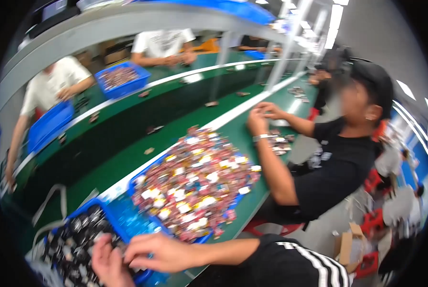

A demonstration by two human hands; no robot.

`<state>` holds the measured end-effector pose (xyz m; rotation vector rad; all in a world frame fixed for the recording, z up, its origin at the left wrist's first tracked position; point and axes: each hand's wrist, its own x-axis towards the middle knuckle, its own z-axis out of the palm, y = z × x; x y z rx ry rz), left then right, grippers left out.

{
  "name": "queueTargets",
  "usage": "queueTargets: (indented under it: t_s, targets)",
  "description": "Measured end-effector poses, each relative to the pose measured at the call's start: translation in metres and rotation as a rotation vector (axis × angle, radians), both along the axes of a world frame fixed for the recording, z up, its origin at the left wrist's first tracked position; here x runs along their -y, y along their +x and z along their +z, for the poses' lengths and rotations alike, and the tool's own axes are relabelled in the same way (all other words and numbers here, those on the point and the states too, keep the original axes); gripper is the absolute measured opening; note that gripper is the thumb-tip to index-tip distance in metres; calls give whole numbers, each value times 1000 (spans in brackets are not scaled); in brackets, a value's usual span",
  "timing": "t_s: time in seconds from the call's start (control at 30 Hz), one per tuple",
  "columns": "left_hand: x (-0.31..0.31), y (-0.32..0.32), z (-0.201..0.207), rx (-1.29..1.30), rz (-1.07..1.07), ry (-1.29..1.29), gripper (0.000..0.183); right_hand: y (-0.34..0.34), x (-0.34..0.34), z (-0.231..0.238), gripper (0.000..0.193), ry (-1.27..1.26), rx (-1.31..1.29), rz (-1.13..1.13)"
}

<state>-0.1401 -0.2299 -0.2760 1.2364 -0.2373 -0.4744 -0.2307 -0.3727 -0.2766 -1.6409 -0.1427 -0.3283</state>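
Observation:
Over a blue bin (pixel 112 221) of small black parts (pixel 75 246), my two hands are close together at the lower left. My left hand (pixel 109 263) is raised with its fingers curled. Opposite it, my right hand (pixel 164 253) bends its thumb and fingers in toward the left one. Motion blurs both, and whatever lies between the fingertips is too small to make out. Just beyond my right wrist rises a large heap of small reddish parts (pixel 195 179) with white and yellow patches, spilling past its blue tray (pixel 136 184). Blue plastic film (pixel 133 221) lies between the two containers.
A green conveyor belt (pixel 175 136) with scattered small parts runs along the far side, bordered by a white rail. A co-worker in black (pixel 338 158) sits close at the right, hands over the bench. Across the belt, people in white work beside blue bins (pixel 123 80).

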Motion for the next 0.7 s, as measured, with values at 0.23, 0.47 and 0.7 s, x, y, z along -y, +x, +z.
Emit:
queueTargets:
  t_s: [0.23, 0.47, 0.7]
  targets:
    - [19, 6, -29, 41, -107, -115, 24, -13, 20, 0, 17, -281, -49, -323]
    - [12, 0, -16, -2, -294, -73, 39, -3, 14, 8, 20, -433, 62, -457]
    - [8, 1, -18, 68, -327, -88, 39, -1, 4, 18, 19, -400, -87, -476]
